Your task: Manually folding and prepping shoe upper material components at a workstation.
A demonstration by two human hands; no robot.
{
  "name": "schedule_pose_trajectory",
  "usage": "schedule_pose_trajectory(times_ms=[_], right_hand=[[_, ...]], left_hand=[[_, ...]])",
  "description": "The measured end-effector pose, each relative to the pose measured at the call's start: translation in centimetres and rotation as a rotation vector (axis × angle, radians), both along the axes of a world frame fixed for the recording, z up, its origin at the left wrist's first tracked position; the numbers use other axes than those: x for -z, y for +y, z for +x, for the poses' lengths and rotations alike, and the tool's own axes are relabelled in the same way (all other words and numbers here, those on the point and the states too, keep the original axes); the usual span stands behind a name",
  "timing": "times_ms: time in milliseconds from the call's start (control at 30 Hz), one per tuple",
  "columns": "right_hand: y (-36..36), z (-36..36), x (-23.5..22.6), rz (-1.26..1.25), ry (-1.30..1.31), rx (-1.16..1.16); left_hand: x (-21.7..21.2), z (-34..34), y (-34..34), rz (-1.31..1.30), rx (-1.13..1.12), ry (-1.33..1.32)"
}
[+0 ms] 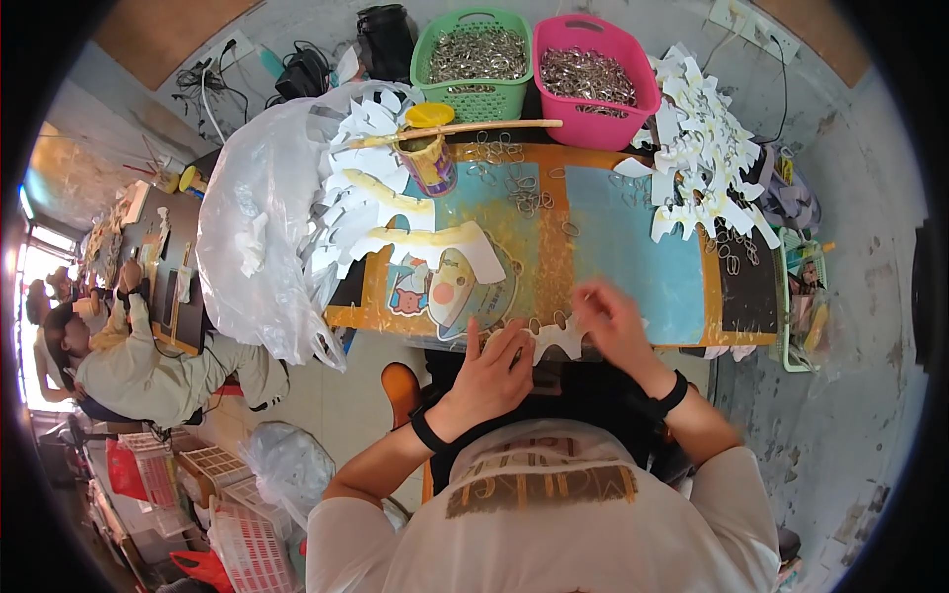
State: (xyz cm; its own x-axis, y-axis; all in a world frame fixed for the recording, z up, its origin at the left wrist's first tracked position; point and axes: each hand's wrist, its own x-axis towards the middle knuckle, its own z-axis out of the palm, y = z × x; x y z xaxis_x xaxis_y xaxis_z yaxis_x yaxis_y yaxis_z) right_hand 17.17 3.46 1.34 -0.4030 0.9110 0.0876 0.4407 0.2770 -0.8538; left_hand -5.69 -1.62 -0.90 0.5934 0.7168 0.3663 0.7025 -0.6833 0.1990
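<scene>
At the table's front edge, my left hand [492,374] pinches the left end of a white cut-out strip [560,342] with a toothed edge. A few metal rings stand along that strip's upper edge. My right hand [615,321] is by the strip's right end, its fingers smeared by motion, so what they hold cannot be made out. Nearby lies a white piece coated with yellowish glue [460,239], over a sticker-covered board. Loose metal rings [524,188] are scattered further back on the table.
A glue can [427,168] bears a long stick [474,128]. Behind are a green basket [427,87] and a pink basket [608,127] of metal rings. White pieces [707,148] pile at right; a plastic bag [257,198] stands left. Another person [138,366] sits far left.
</scene>
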Motion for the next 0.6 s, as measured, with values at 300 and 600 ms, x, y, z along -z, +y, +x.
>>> schedule_pose_trajectory(times_ms=[300, 600], right_hand=[[0.1, -2.0, -0.9, 0.356, -0.283, -0.079], [0.0, -1.1, -4.6, 0.113, -0.112, -0.180]], left_hand=[[0.2, 0.1, -0.9, 0.014, -0.140, -0.123], [-3.3, -0.5, -0.8, -0.087, -0.301, -0.759]])
